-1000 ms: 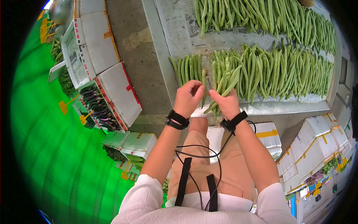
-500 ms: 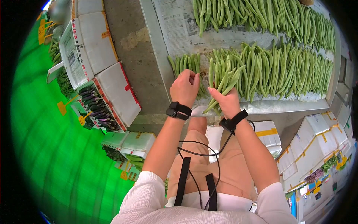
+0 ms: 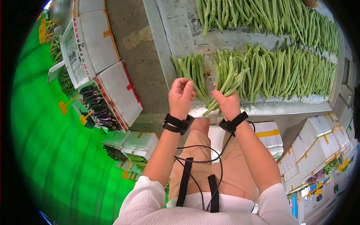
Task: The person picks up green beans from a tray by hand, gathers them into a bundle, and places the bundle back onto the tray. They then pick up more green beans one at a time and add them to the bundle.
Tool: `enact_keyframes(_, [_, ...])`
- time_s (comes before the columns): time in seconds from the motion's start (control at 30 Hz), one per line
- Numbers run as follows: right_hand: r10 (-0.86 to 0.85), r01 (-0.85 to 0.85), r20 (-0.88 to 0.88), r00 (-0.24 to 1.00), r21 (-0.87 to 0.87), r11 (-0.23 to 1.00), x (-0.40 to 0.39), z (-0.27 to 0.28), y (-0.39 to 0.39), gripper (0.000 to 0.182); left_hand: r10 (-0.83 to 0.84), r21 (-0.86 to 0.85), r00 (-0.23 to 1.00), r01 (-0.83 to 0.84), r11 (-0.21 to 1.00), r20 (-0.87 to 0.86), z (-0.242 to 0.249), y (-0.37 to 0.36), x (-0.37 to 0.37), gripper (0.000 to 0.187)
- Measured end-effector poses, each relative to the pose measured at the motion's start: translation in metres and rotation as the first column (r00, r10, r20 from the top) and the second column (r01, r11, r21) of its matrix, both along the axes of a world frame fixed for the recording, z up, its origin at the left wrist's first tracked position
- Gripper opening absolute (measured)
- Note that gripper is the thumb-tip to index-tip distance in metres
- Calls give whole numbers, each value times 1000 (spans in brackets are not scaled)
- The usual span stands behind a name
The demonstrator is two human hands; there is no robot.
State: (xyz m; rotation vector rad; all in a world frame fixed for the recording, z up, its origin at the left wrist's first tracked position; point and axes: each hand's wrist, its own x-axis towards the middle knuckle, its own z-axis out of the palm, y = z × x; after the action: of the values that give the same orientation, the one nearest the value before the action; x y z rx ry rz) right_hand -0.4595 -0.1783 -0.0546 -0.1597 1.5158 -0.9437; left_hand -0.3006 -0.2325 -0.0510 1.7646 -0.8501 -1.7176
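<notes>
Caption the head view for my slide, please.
Right hand gripping a bunch of green beans, left hand nearby, at a newspaper-lined tray.

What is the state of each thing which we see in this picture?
Left hand, fingers curled, contents unclear
Right hand, closed on bean bunch
Bean bunch, gripped, tilted
Near bean row, laid side by side, gapped
Newspaper, spread, partly covered
Black cable, loosely looped
Eggplants, boxed

White sleeves point(image 3: 138, 193), black wrist straps point(image 3: 239, 118), tan shorts point(image 3: 234, 176)
</notes>
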Motion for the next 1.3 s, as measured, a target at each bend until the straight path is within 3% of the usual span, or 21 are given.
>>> enact_keyframes(0.13, [49, -49, 6, 999, 19, 999, -5, -3, 3, 26, 105, -134, 984, -85, 987, 143, -2, -9, 10, 18])
enact_keyframes(0.23, [20, -20, 51, 999, -3, 1000, -6, -5, 4, 28, -137, -165, 933, 201, 966, 332, -11, -15, 19, 20])
enact_keyframes(0.27, [-1, 2, 71, 997, -18, 1000, -5, -4, 5, 29, -143, -110, 949, 180, 978, 282, -14, -14, 18, 19])
enact_keyframes(0.37, [-25, 23, 82, 996, 22, 999, -4, 0, 1, 29, -260, -95, 884, 319, 943, 390, -15, -13, 9, 18])
enact_keyframes(0.53, [3, -3, 72, 997, -9, 1000, -2, -4, 3, 29, -293, -121, 752, 441, 889, 591, -25, -15, 2, 17])
enact_keyframes(0.63, [8, -7, 58, 998, -23, 1000, -2, -2, -1, 28, -307, -66, 759, 417, 907, 574, -12, -16, -2, 17])
enact_keyframes(0.73, [43, -42, 49, 998, -22, 999, -2, -1, -7, 28, -264, -124, 907, 319, 940, 327, 3, -8, -6, 18])
enact_keyframes(0.83, [46, -44, 53, 998, -33, 998, 2, -2, -10, 28, -471, -132, 845, 512, 849, 253, 12, -2, -8, 20])
enact_keyframes(1.07, [-58, 62, 107, 993, -38, 997, 0, -10, -4, 24, -460, -67, 881, 469, 881, 112, 10, -3, -11, 18])
enact_keyframes(1.17, [41, -40, 36, 998, -21, 999, -10, -8, -6, 24, -478, -70, 875, 482, 873, 73, -2, 2, -13, 20])
enact_keyframes(1.3, [31, -31, -7, 1000, -56, 998, -12, -6, -5, 23, -400, -89, 858, 448, 890, 323, 2, -1, -25, 24])
